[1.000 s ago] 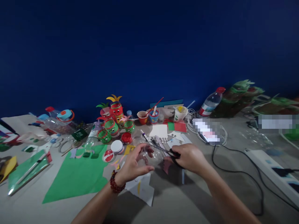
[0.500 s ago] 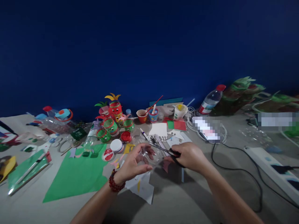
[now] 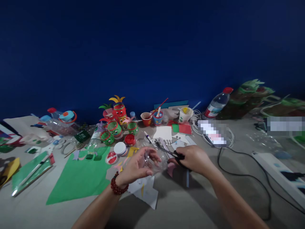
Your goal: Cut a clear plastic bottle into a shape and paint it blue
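My left hand (image 3: 137,167) is wrapped round a clear plastic bottle piece (image 3: 158,160), its round opening facing up toward me. My right hand (image 3: 193,159) grips a pair of dark-handled scissors (image 3: 175,154), whose blades point left over the edge of the clear piece. Whether the blades touch the plastic I cannot tell. White paper scraps (image 3: 146,190) lie on the table beneath my left hand. Just beyond it stands a white-lidded jar (image 3: 120,149), beside an open pot of red paint (image 3: 130,139).
Green paper (image 3: 78,178) covers part of the table at left. Painted cups with faces (image 3: 114,128) stand behind it. Paper cups (image 3: 146,119) line the back near the blue wall. A red-capped bottle (image 3: 218,103), black cable (image 3: 247,175) and power strip (image 3: 278,178) are at right.
The clear piece has tipped so its opening shows more toward me. The scissor blades sit slightly lower and farther right. The whole view has shifted a little.
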{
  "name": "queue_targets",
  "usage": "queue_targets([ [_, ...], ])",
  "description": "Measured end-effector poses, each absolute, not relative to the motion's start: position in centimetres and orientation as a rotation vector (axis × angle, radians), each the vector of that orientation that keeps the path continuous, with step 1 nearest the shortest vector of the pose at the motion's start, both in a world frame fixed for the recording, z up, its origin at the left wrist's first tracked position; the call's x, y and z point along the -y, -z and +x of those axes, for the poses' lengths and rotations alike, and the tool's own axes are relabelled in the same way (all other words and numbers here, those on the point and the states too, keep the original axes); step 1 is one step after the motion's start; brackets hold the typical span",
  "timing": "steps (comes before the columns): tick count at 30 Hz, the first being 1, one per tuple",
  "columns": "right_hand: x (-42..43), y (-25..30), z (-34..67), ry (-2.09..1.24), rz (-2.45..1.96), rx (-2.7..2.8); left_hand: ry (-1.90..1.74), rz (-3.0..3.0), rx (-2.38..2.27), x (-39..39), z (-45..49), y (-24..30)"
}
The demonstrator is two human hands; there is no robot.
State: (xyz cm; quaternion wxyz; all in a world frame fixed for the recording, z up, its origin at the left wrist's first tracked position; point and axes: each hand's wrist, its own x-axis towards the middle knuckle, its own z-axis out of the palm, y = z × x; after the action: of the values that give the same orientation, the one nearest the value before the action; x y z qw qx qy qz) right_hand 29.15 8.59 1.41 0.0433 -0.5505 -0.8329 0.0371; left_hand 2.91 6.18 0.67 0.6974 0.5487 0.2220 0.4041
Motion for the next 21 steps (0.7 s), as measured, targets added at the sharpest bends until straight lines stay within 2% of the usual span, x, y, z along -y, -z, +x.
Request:
queue_targets([
  [9, -8.3, -2.5, 29.4, -0.449, -1.609, 2.452, -0.982, 1.344, -0.687, -5.9, 2.7, -1.1],
  [21, -9.0, -1.3, 29.1, -0.532, -1.670, 2.456, -0.993, 1.862, -1.201, -5.1, 2.6, -0.4],
])
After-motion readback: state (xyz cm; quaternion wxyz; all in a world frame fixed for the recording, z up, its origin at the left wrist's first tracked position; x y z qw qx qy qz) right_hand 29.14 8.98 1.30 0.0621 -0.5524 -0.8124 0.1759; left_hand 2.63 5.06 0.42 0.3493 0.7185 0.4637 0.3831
